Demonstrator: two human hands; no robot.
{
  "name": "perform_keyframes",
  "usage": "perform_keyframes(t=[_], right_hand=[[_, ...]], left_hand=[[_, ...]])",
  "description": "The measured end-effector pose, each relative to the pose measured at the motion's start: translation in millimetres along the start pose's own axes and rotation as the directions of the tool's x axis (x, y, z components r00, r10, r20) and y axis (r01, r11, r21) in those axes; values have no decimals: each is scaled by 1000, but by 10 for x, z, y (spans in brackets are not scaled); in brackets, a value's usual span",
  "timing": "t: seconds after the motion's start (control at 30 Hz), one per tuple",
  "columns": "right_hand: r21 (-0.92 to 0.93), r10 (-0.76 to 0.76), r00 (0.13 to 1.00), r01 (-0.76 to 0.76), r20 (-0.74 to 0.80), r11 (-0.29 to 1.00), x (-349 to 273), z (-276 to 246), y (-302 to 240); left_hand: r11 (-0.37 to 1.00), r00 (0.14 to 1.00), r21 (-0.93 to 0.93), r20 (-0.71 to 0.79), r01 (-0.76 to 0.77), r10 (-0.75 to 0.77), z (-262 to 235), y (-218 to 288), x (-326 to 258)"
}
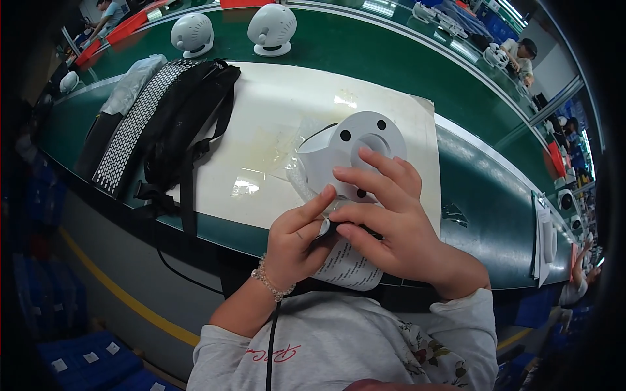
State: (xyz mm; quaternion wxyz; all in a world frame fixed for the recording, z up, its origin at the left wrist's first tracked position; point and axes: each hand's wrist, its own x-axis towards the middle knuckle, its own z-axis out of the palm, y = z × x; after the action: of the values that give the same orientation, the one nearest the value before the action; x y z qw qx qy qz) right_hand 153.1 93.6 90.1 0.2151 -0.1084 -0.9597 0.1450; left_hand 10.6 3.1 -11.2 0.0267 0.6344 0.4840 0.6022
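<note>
A white fan-like device lies tipped over on the cream board, its round base with black rubber feet facing up toward me. Just in front of it, my left hand is closed around a small dark piece with a pale shiny face, mostly hidden by fingers. My right hand brings thumb and forefinger together at the same piece, while its other fingers stretch over the base. Below both hands, a white sheet with rows of print sticks out at the bench edge.
The cream board covers part of the green bench. A black bag with straps lies left, beside clear plastic wrap. Two upright white fan-like devices stand behind. Papers hang at right. Other people work farther off.
</note>
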Motion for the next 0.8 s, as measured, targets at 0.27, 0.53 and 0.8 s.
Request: perform_keyframes(t=[0.27, 0.53, 0.8], right_hand=[[192, 39, 999, -35, -17, 981, -55, -82, 91], [508, 397, 901, -262, -177, 820, -206, -47, 607], [246, 267, 934, -209, -236, 946, -310, -12, 555]], left_hand=[[998, 999, -29, 3, 47, -47, 20, 6, -6], [998, 999, 55, -15, 32, -31, 54, 2, -17], [994, 997, 87, 30, 63, -65, 31, -6, -48]])
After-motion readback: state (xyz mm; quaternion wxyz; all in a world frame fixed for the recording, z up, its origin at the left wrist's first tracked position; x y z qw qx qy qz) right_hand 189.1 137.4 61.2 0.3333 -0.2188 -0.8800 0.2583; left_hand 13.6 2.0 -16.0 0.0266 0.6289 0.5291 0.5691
